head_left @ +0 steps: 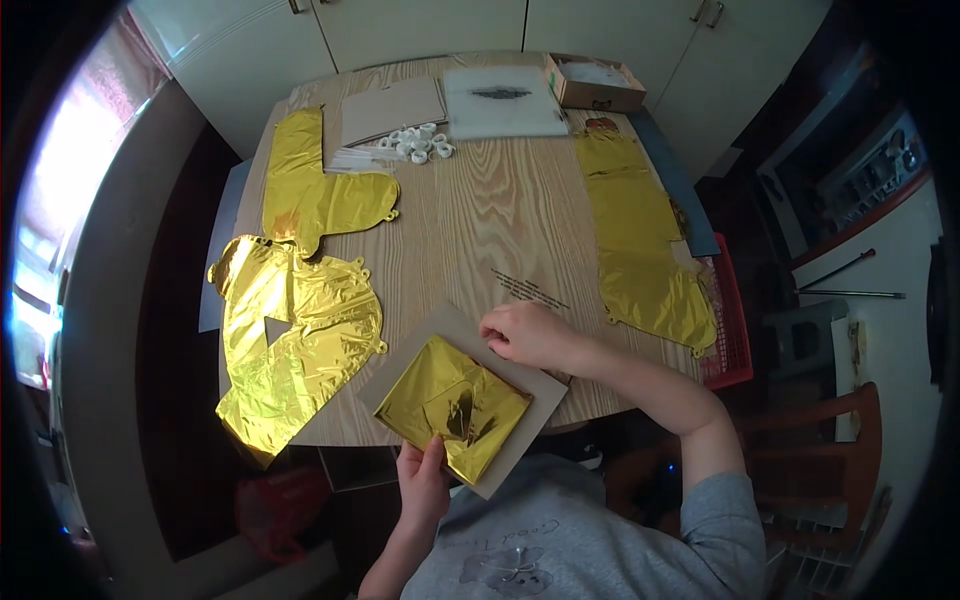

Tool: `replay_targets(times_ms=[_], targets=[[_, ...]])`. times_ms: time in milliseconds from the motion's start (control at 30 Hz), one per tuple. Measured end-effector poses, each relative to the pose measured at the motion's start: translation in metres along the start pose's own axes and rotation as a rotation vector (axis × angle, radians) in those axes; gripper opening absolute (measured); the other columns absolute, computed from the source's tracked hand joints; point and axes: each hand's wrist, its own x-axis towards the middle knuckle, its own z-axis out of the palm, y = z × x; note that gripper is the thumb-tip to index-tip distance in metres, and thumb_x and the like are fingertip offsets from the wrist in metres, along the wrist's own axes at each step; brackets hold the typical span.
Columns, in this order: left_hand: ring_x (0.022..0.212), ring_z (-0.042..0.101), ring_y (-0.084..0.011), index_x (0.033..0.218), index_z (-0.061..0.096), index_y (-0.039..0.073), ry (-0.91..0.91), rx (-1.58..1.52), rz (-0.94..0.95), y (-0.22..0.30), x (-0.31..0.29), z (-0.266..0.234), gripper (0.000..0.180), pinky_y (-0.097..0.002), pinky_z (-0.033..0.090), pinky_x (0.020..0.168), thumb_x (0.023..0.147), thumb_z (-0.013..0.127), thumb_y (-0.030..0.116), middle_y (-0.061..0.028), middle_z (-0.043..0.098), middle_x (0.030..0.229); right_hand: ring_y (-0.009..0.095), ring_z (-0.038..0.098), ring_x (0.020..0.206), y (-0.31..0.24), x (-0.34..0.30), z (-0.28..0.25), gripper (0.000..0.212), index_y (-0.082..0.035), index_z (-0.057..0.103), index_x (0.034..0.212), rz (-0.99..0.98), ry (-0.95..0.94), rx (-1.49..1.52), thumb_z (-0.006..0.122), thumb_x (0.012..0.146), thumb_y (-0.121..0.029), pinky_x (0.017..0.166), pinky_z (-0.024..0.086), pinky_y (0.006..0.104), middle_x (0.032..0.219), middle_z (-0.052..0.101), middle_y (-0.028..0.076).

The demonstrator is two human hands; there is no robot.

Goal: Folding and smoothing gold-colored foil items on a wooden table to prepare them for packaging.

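Observation:
A folded gold foil balloon (pixel 480 390) lies on a square of grey cardboard (pixel 543 398) at the table's near edge, tilted toward me. My left hand (pixel 425 480) grips both at the near corner, its thumb on the foil and its fingers hidden beneath. Over the cardboard's far right side, my right hand (pixel 530 335) is closed with curled fingers; whether something thin is in them I cannot make out. Just beyond it, dark print (pixel 530 288) shows on the table, seemingly on a clear plastic bag whose edges are hard to see.
Flat gold foil balloons lie at the left (pixel 310 330), far left (pixel 310 190) and right (pixel 640 230). Toward the back are cardboard sheets (pixel 390 108), white ribbon rolls (pixel 418 145), a stack of clear bags (pixel 505 110) and an open box (pixel 600 90). A red basket (pixel 735 330) stands beyond the right edge.

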Motion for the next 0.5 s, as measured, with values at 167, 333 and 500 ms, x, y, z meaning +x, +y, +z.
replay_targets(times_ms=[167, 333, 500], targets=[[0.100, 0.062, -0.0184, 0.121, 0.047, -0.002, -0.019, 0.018, 0.015, 0.001, 0.000, -0.003, 0.024, -0.0330, 0.052, 0.085, 0.098, 0.047, 0.006, -0.0129, 0.060, 0.115, 0.030, 0.065, 0.083, 0.002, -0.008, 0.005, 0.015, -0.005, 0.064, 0.094, -0.044, 0.022, -0.072, 0.061, 0.080, -0.009, 0.074, 0.052, 0.0397, 0.088, 0.066, 0.010], [0.101, 0.063, -0.0202, 0.122, 0.047, -0.004, -0.014, -0.013, -0.071, 0.020, -0.001, -0.006, 0.026, -0.0345, 0.052, 0.087, 0.098, 0.046, 0.005, -0.0143, 0.060, 0.115, 0.030, 0.065, 0.082, 0.001, -0.012, 0.005, 0.013, -0.005, 0.062, 0.091, -0.033, -0.004, -0.137, 0.061, 0.079, -0.010, 0.072, 0.052, 0.0400, 0.085, 0.064, 0.010], [0.105, 0.062, -0.0224, 0.124, 0.047, -0.004, -0.044, 0.003, -0.031, 0.019, 0.003, -0.013, 0.029, -0.0372, 0.051, 0.092, 0.096, 0.047, 0.003, -0.0146, 0.060, 0.119, 0.031, 0.064, 0.078, 0.001, -0.014, 0.000, 0.011, -0.005, 0.059, 0.086, 0.002, -0.028, -0.110, 0.062, 0.078, -0.012, 0.070, 0.052, 0.0404, 0.082, 0.064, 0.011]])
